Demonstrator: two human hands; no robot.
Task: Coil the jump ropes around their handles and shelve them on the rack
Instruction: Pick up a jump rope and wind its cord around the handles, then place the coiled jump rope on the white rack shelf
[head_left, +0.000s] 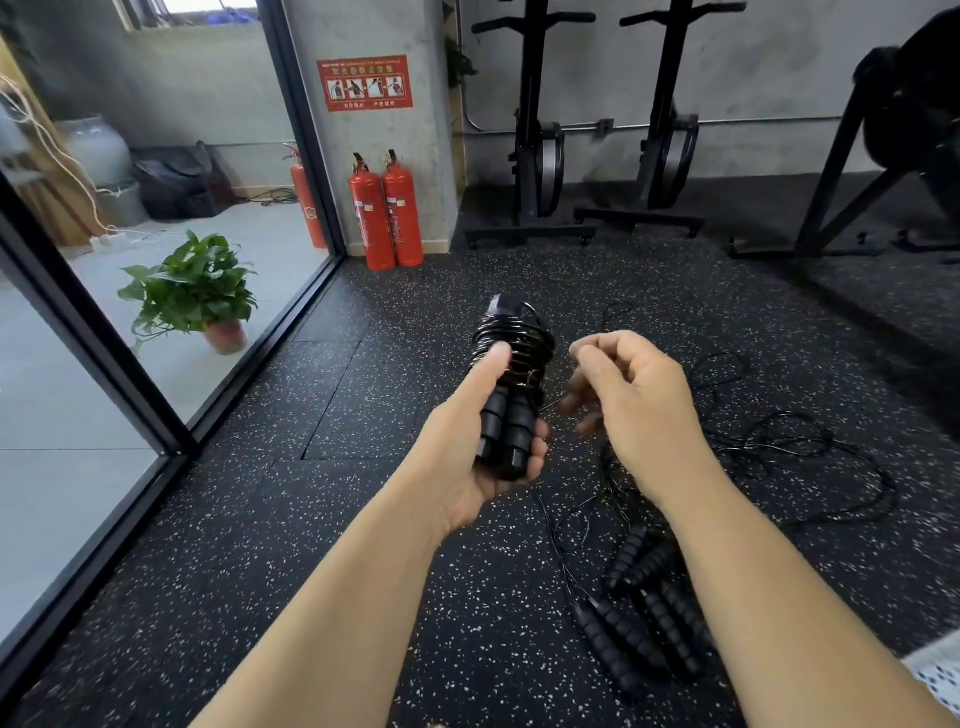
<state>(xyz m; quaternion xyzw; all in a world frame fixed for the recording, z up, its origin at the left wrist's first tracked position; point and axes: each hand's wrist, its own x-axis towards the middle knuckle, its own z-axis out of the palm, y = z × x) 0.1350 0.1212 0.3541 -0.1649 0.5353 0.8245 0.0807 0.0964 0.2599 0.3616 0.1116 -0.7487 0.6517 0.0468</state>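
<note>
My left hand (467, 441) grips a pair of black ribbed jump rope handles (506, 431) held side by side and upright, thumb pressed on the thin black rope coiled (519, 343) round their upper half. My right hand (628, 400) hovers just right of the coil with curled fingers, pinching the thin loose rope end (550, 405). Several more black ribbed handles (644, 608) lie on the floor under my right forearm. Their loose thin ropes (789, 447) sprawl tangled across the floor to the right.
Speckled black rubber floor (322, 519). Glass wall with black frame (171, 431) at left, a potted plant (197, 291) behind it. Two red fire extinguishers (387, 213) stand by a concrete pillar. Black gym stands (535, 156) and equipment line the far wall.
</note>
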